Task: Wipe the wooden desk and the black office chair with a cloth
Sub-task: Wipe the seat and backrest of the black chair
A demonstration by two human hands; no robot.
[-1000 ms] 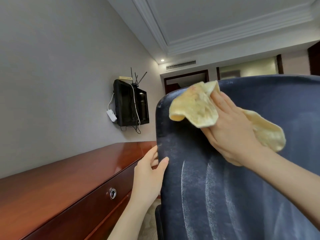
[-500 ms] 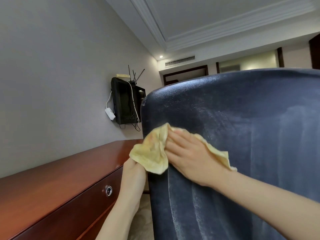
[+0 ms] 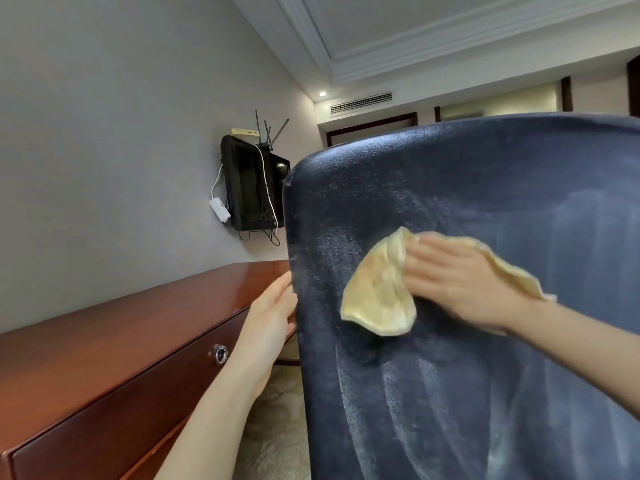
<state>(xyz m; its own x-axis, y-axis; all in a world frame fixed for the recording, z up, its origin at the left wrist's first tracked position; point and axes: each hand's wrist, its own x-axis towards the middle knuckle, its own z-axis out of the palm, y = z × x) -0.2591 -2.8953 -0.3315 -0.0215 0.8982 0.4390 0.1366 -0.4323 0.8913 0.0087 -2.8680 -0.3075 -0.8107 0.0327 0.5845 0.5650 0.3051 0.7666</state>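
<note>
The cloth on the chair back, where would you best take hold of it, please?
Grip the cloth at its loose lobe left of the right hand, coming from the left. That part bulges free of the chair, while the rest lies pinned flat under the fingers.

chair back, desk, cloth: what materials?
Chair back: looks like dark moulded plastic, matte and pebbled, with pale dusty wipe streaks; textured leatherette not ruled out. Desk: reddish-brown wood or veneer, glossy lacquer that reflects light. Cloth: soft yellowish fabric, folds and droops, likely microfibre or cotton.
</note>
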